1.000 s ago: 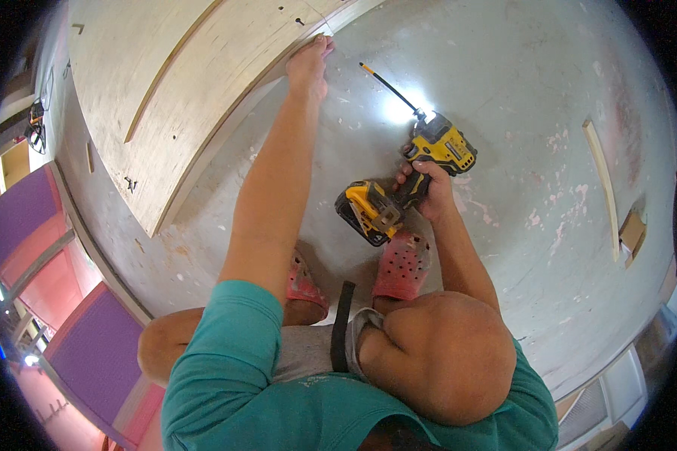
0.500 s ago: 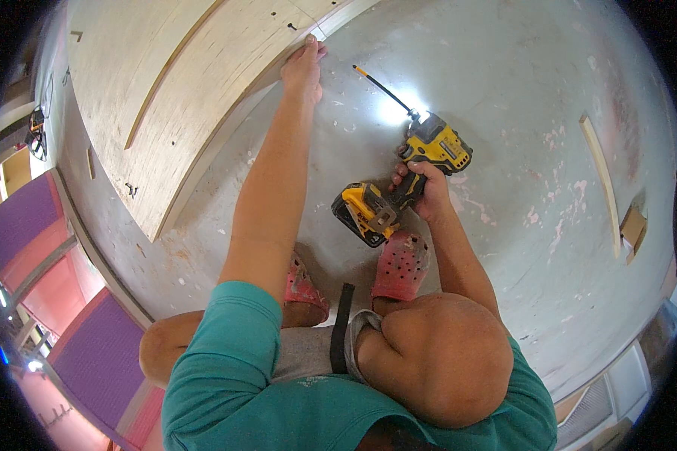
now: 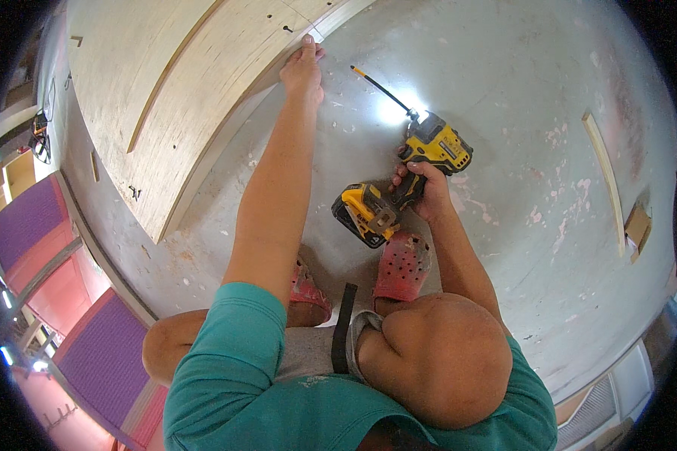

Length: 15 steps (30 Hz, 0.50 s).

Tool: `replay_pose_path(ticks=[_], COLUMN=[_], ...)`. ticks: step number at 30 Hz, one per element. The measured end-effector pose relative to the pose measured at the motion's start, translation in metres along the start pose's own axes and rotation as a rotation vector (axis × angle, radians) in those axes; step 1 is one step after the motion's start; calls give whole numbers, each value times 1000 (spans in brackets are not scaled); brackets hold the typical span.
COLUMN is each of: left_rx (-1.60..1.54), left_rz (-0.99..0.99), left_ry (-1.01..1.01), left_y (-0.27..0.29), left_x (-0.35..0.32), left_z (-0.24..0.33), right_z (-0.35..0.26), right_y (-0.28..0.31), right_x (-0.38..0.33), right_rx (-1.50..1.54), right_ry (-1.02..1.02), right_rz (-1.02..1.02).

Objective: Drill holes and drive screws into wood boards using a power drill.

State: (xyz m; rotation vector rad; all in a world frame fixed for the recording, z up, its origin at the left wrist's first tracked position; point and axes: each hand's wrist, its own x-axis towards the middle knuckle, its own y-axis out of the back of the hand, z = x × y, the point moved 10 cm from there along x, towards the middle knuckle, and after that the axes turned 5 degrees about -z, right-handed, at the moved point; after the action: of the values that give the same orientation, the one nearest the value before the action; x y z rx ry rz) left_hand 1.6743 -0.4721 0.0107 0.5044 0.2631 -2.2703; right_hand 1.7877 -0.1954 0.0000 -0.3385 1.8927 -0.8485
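One drill (image 3: 439, 144), two clogs (image 3: 403, 267)

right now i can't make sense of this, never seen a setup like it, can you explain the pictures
No machine here: a person works bare-handed, seen by a fisheye camera on their head looking down, so straight edges bend. The right hand grips a yellow-and-black cordless impact driver with a long bit sticking out. The left hand is at the edge of a plywood panel, which has dark screws on it; whether that hand pinches anything is hard to tell. On the grey floor lies a pale wooden strip. The person wears red clogs.
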Motion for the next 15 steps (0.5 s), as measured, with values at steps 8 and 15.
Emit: replay_pose_path(ticks=[8, 15], left_rx=[41, 84], left_rz=[13, -104], left_ry=[-50, 109], left_y=[5, -12], left_x=[2, -1], left_z=[0, -1], right_z=[4, -8], right_y=[4, 9], right_x=[2, -3], right_rx=[8, -23], right_ry=[-11, 27], right_rz=[-24, 101])
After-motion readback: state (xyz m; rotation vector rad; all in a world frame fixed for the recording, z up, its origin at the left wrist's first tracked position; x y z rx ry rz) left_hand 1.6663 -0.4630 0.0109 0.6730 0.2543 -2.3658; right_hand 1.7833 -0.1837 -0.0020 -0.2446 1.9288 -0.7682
